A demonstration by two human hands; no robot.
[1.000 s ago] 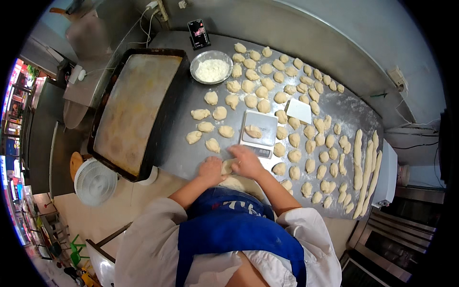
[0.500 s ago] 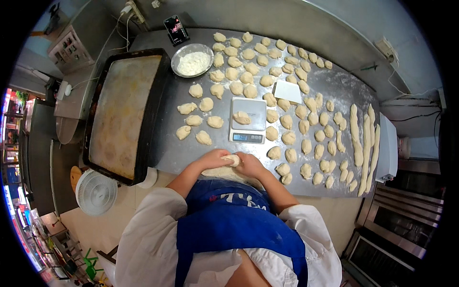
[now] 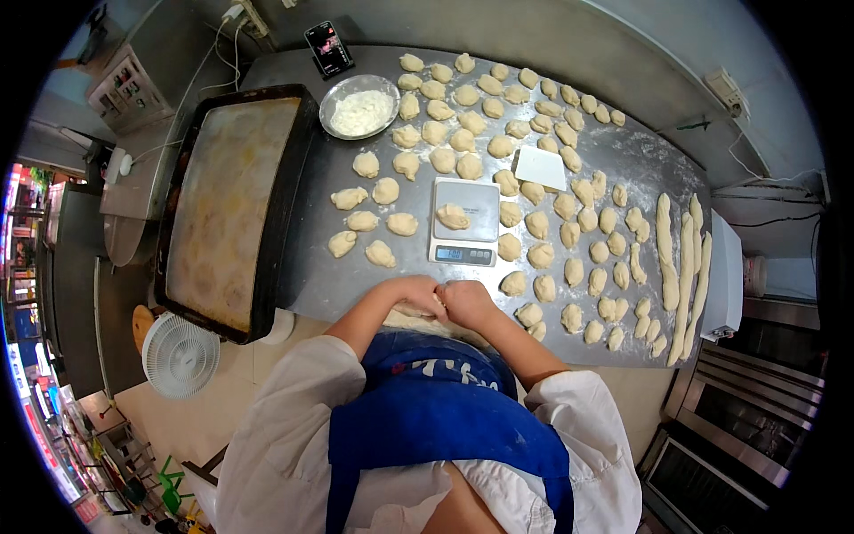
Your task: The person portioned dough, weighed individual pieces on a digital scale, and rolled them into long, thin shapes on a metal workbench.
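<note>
At the table's near edge my left hand [image 3: 418, 295] and my right hand [image 3: 467, 303] meet, both closed on a lump of dough that their fingers mostly cover. Below the hands, against the blue apron, lies a larger stretch of pale dough [image 3: 425, 323]. Just beyond my hands stands a digital kitchen scale [image 3: 465, 255] with one dough piece [image 3: 453, 216] on its plate. To the left of the scale sit several loose dough pieces [image 3: 362, 221].
Many dough pieces [image 3: 539, 224] cover the table's middle and right. Long dough ropes [image 3: 685, 276] lie far right. A white scraper [image 3: 540, 168] rests among the pieces. A metal bowl of white flour or paste [image 3: 361, 108], a propped phone [image 3: 328, 49] and a big black-rimmed baking tray [image 3: 231, 214] are left.
My hands have drawn together and closed further over the dough lump, which showed between them before and is now mostly hidden. The scale and the dough piece on it stay put.
</note>
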